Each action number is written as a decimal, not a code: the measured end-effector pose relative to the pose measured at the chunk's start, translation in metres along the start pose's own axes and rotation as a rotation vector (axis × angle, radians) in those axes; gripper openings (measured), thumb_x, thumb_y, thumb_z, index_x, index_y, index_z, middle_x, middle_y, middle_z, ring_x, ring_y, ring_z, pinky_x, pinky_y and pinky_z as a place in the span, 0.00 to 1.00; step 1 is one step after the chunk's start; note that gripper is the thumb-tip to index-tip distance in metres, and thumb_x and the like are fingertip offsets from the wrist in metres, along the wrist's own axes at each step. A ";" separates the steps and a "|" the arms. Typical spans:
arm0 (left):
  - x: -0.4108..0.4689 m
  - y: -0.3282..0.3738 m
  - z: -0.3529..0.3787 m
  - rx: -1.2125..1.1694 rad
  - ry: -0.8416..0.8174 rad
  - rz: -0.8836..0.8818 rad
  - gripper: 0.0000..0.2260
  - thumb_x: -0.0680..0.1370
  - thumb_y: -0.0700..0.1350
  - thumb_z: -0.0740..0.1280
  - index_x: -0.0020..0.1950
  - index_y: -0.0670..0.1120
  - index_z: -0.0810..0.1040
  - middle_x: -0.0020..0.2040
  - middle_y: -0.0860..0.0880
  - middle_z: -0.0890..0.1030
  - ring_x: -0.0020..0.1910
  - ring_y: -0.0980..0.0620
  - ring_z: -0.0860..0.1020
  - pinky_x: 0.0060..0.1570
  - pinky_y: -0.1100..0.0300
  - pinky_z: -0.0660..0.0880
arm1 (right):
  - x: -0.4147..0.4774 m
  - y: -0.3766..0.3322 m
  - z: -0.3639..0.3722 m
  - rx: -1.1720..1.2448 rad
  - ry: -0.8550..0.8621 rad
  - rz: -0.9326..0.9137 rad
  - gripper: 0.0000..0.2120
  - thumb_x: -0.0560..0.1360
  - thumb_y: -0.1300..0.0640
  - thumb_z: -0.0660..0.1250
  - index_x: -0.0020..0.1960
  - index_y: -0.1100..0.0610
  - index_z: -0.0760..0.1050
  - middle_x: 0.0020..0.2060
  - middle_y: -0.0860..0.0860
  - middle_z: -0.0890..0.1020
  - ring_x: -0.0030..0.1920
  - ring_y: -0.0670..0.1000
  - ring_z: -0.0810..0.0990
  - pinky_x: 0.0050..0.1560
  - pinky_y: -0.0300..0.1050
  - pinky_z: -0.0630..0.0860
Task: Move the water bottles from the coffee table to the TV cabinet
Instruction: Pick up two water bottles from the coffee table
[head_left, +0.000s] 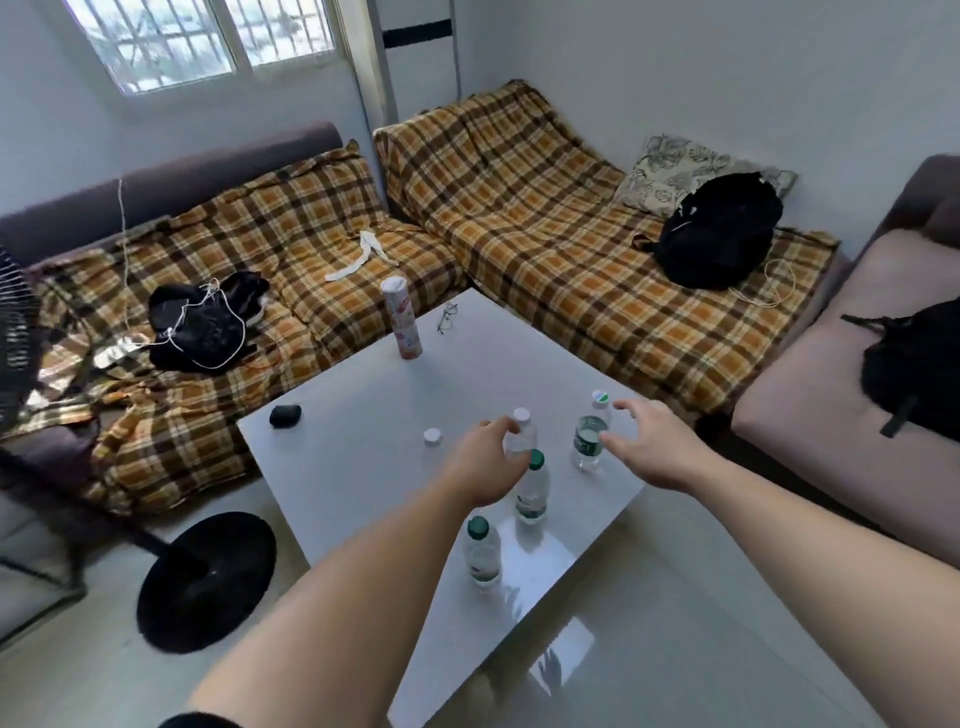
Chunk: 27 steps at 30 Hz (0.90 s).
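From the head view, both bare arms stretch out over the white coffee table (363, 415), and it looks to me like the very start of a two-handed pickup. The left hand (485, 467) has its fingers curled loosely round the clear white-capped bottle (521, 436), touching its shoulder or very nearly; whether the grip has actually closed I cannot tell, since the hand hides that side. The right hand (652, 447) is spread wide and holds nothing, its thumb just beside the bottle with the green label (589, 441), which stands near the table's right edge, so I judge that one is its target. Two green-capped bottles remain nearer the person: the middle bottle (532, 488) partly behind the left wrist, and the near bottle (482, 551) close to the front edge. All the bottles stand upright and clustered toward the person's side, handy for taking two at a time. A loose white cap (432, 435) lies on the table left of the hand, a tall floral canister (402, 317) and a pair of glasses (447, 318) sit at the far end, and a small dark pouch (285, 415) by the left edge. The TV cabinet is not in sight, so every bottle has yet to travel.
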<state>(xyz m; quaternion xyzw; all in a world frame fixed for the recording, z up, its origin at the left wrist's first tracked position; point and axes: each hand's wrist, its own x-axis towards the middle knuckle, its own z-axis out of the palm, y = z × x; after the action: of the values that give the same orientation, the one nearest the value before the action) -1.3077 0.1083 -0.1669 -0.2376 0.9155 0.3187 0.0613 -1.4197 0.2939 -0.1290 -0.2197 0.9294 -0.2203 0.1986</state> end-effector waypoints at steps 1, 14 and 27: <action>0.009 0.004 0.005 -0.031 -0.001 -0.020 0.20 0.76 0.55 0.63 0.66 0.52 0.69 0.65 0.46 0.73 0.59 0.45 0.74 0.53 0.55 0.68 | 0.015 0.004 -0.002 0.001 -0.020 -0.004 0.28 0.76 0.44 0.62 0.73 0.52 0.62 0.72 0.55 0.65 0.68 0.56 0.68 0.64 0.51 0.67; 0.117 -0.014 0.049 0.074 -0.170 -0.116 0.19 0.74 0.50 0.63 0.65 0.53 0.72 0.65 0.48 0.72 0.60 0.44 0.73 0.58 0.51 0.71 | 0.149 -0.011 0.037 -0.148 -0.224 -0.119 0.27 0.76 0.45 0.63 0.72 0.51 0.62 0.72 0.53 0.65 0.68 0.56 0.68 0.66 0.55 0.68; 0.175 -0.041 0.085 0.079 -0.403 -0.005 0.12 0.70 0.46 0.66 0.53 0.51 0.78 0.51 0.51 0.79 0.46 0.48 0.77 0.42 0.57 0.74 | 0.218 -0.021 0.104 -0.266 -0.390 -0.148 0.22 0.75 0.52 0.62 0.69 0.47 0.66 0.68 0.52 0.67 0.58 0.58 0.76 0.53 0.52 0.74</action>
<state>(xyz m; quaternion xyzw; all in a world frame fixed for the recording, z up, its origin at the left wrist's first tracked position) -1.4456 0.0629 -0.3027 -0.1688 0.8959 0.3233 0.2535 -1.5441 0.1358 -0.2634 -0.3497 0.8758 -0.0633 0.3267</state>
